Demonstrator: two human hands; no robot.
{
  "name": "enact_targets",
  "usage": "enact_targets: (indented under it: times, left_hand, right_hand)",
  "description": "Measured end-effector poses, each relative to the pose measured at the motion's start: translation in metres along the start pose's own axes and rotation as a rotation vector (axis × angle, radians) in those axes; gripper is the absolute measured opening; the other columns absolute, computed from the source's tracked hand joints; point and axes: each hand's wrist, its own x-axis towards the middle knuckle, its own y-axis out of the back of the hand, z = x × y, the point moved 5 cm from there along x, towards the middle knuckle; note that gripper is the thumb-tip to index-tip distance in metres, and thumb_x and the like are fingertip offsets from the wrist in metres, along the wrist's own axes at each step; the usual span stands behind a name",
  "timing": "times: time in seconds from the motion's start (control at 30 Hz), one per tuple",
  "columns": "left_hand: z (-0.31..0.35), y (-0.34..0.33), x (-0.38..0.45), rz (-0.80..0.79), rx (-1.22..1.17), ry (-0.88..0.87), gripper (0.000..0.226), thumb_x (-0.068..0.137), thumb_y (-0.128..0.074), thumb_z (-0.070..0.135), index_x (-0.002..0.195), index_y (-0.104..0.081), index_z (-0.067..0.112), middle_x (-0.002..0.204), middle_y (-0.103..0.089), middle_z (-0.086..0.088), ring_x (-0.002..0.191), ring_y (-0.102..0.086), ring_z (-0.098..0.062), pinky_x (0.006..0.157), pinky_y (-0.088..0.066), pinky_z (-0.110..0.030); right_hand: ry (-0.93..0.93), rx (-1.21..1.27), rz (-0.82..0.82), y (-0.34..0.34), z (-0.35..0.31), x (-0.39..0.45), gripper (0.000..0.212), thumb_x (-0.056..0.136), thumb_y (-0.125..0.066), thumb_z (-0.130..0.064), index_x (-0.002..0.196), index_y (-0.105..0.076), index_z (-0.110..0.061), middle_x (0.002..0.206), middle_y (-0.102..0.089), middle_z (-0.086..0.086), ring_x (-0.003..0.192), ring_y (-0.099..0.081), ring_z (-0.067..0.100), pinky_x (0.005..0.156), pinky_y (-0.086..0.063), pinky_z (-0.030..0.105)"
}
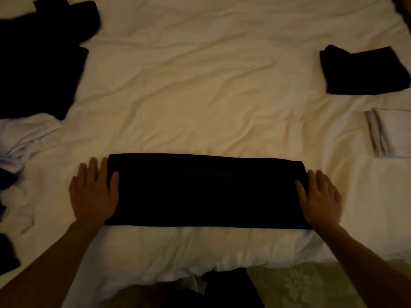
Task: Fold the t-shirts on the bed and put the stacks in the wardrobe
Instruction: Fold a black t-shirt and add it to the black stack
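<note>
Black t-shirt [206, 190], white bedsheet [200, 96]

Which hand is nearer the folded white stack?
Right. The right hand rests on the right end of the black shirt, just below and left of the white stack. The left hand is at the shirt's far end.

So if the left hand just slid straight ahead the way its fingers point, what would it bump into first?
Mostly bare cream bedsheet; the left hand points up the bed, beside the long black folded t-shirt. Nothing seems to lie ahead, though depth is unclear.
</note>
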Motion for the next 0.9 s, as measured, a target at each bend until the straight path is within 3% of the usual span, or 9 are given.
enact_targets:
  times: [0.07, 0.13, 0.23, 0.33, 0.4, 0.53, 0.67, 0.77, 0.9]
  left_hand:
    - [0.013, 0.015, -0.014, 0.127, -0.036, -0.027, 0.066, 0.1, -0.024, 0.048, 0.151, -0.036, 0.008, 0.155, -0.034, -0.022, 0.143, -0.028, -0.042, 0.112, -0.026, -0.056]
    - [0.054, 0.022, -0.031, 0.188, -0.07, -0.182, 0.063, 0.101, -0.03, 0.045, 0.151, -0.036, 0.006, 0.156, -0.032, -0.021, 0.144, -0.028, -0.041, 0.111, -0.027, -0.053]
    - [0.127, 0.002, -0.055, 0.09, -0.073, -0.433, 0.062, 0.101, -0.034, 0.048, 0.154, -0.033, 0.015, 0.161, -0.026, -0.014, 0.149, -0.021, -0.035, 0.115, -0.023, -0.049]
    - [0.15, -0.026, -0.067, -0.04, 0.001, -0.466, 0.066, 0.1, -0.026, 0.056, 0.154, -0.032, 0.019, 0.162, -0.023, -0.012, 0.149, -0.018, -0.035, 0.116, -0.025, -0.051]
    - [0.135, -0.034, -0.067, -0.062, 0.035, -0.43, 0.069, 0.099, -0.024, 0.06, 0.154, -0.033, 0.02, 0.161, -0.025, -0.012, 0.149, -0.017, -0.038, 0.116, -0.025, -0.052]
    - [0.081, -0.031, -0.079, -0.054, 0.043, -0.304, 0.078, 0.094, -0.025, 0.069, 0.156, -0.027, 0.022, 0.163, -0.02, -0.01, 0.15, -0.009, -0.04, 0.119, -0.017, -0.052]
    - [0.048, -0.012, -0.088, 0.019, -0.113, -0.154, 0.078, 0.093, -0.031, 0.066, 0.152, -0.036, 0.015, 0.16, -0.027, -0.014, 0.148, -0.018, -0.041, 0.114, -0.024, -0.057]
    - [0.036, 0.01, -0.052, 0.117, -0.266, 0.108, 0.072, 0.092, -0.044, 0.056, 0.148, -0.04, 0.01, 0.152, -0.036, -0.02, 0.137, -0.033, -0.043, 0.108, -0.03, -0.058]
    - [0.025, 0.005, 0.01, -0.104, -0.466, 0.378, 0.063, 0.092, -0.059, 0.05, 0.134, -0.048, 0.004, 0.131, -0.055, -0.024, 0.118, -0.053, -0.043, 0.095, -0.043, -0.047]
  right_hand:
    - [-0.029, 0.072, 0.078, 0.01, -0.004, -0.007, 0.081, 0.094, -0.016, -0.062, 0.147, -0.036, -0.004, 0.148, -0.038, 0.028, 0.135, -0.037, 0.045, 0.109, -0.033, 0.058]
    - [0.086, 0.132, 0.195, 0.02, -0.042, -0.014, 0.066, 0.098, -0.03, -0.047, 0.142, -0.042, 0.0, 0.142, -0.043, 0.03, 0.128, -0.043, 0.048, 0.103, -0.038, 0.058]
    - [0.432, 0.146, 0.235, 0.021, -0.128, -0.035, 0.056, 0.099, -0.038, -0.039, 0.143, -0.046, -0.006, 0.144, -0.045, 0.024, 0.131, -0.044, 0.042, 0.104, -0.039, 0.051]
    - [0.526, 0.07, 0.087, -0.005, -0.164, -0.043, 0.061, 0.102, -0.026, -0.05, 0.145, -0.046, -0.012, 0.148, -0.044, 0.019, 0.137, -0.041, 0.038, 0.108, -0.037, 0.05]
    - [0.458, 0.033, 0.025, -0.015, -0.149, -0.032, 0.072, 0.101, -0.014, -0.059, 0.146, -0.046, -0.012, 0.149, -0.044, 0.017, 0.138, -0.04, 0.036, 0.111, -0.033, 0.049]
    - [0.257, -0.026, 0.055, -0.016, -0.084, -0.01, 0.073, 0.097, -0.016, -0.059, 0.148, -0.041, -0.014, 0.153, -0.04, 0.013, 0.142, -0.034, 0.034, 0.116, -0.019, 0.05]
    - [0.007, 0.167, 0.064, -0.007, -0.037, -0.016, 0.075, 0.094, -0.02, -0.061, 0.15, -0.037, -0.013, 0.146, -0.042, 0.02, 0.132, -0.039, 0.042, 0.105, -0.034, 0.056]
    - [-0.078, 0.35, 0.032, 0.005, -0.036, -0.007, 0.07, 0.098, -0.038, -0.057, 0.146, -0.037, -0.006, 0.136, -0.049, 0.023, 0.12, -0.05, 0.042, 0.093, -0.044, 0.051]
    - [-0.236, 0.567, -0.136, 0.004, -0.038, 0.013, 0.055, 0.098, -0.052, -0.044, 0.129, -0.045, 0.0, 0.119, -0.059, 0.021, 0.109, -0.058, 0.041, 0.087, -0.045, 0.043]
